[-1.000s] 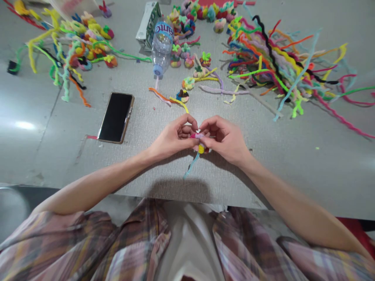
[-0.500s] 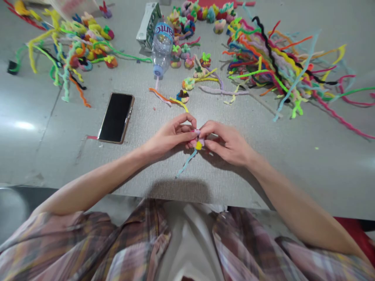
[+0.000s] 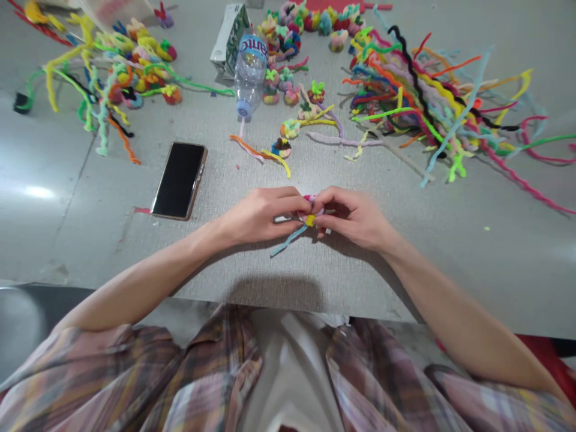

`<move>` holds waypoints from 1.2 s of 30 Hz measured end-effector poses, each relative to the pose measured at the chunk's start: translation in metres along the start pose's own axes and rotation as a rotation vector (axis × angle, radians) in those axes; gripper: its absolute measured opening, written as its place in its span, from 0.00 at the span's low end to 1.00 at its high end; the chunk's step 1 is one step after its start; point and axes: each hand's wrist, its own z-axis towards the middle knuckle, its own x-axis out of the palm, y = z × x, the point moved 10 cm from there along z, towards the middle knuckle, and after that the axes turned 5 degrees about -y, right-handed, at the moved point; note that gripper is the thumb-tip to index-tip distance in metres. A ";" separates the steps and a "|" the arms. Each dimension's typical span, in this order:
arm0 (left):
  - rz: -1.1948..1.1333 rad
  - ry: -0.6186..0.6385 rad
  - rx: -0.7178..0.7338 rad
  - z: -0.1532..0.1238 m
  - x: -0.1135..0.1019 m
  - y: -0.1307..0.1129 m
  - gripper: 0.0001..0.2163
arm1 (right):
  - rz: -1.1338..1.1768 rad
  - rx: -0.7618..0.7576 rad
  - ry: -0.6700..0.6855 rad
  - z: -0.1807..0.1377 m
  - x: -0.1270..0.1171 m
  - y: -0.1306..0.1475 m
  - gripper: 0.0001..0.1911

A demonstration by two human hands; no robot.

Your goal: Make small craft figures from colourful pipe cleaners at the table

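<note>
Between my two hands is a small pipe-cleaner piece [image 3: 310, 220] in yellow, pink and lilac, mostly covered by fingers. A light blue pipe-cleaner end [image 3: 288, 241] trails from it down to the left. My left hand [image 3: 272, 211] pinches its left side with thumb and fingertips. From the right, my right hand [image 3: 351, 217] pinches the same piece. Just beyond the hands lie a small dark brown, pink and blue pipe-cleaner figure [image 3: 281, 148] and a loose orange strip [image 3: 240, 142].
A phone [image 3: 180, 180] lies to the left. Beyond stand a plastic bottle [image 3: 251, 72] upside down on its cap and a carton [image 3: 229, 39]. Pipe cleaners [image 3: 418, 90] heap at the right; a tangled pile [image 3: 121, 72] sits left. Finished figures [image 3: 324, 23] line the back.
My left hand has turned over the piece, its back now facing up and its raised finger lowered. The piece has shifted slightly right, and its light blue end slants more sideways.
</note>
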 end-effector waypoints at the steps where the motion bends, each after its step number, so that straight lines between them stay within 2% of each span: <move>1: 0.061 0.010 0.035 -0.001 0.001 -0.002 0.09 | 0.049 0.023 0.003 0.000 0.001 -0.001 0.16; 6: 0.227 0.012 0.109 -0.005 0.001 -0.004 0.14 | 0.106 0.030 0.017 0.001 0.008 0.000 0.18; 12: 0.197 0.002 0.091 -0.006 0.004 -0.004 0.14 | -0.239 -0.132 -0.022 -0.002 0.004 0.009 0.15; 17: 0.133 -0.029 0.085 -0.006 0.004 -0.005 0.16 | -0.426 -0.248 -0.063 -0.005 0.006 0.023 0.08; 22: 0.113 -0.031 0.052 -0.005 0.002 -0.004 0.18 | -0.475 -0.295 -0.073 -0.006 0.009 0.029 0.06; 31: 0.108 -0.029 0.082 -0.006 0.003 -0.004 0.13 | -0.521 -0.358 -0.084 -0.007 0.009 0.032 0.07; 36: 0.087 -0.025 0.109 -0.009 0.001 -0.005 0.10 | -0.540 -0.395 -0.087 -0.008 0.009 0.035 0.04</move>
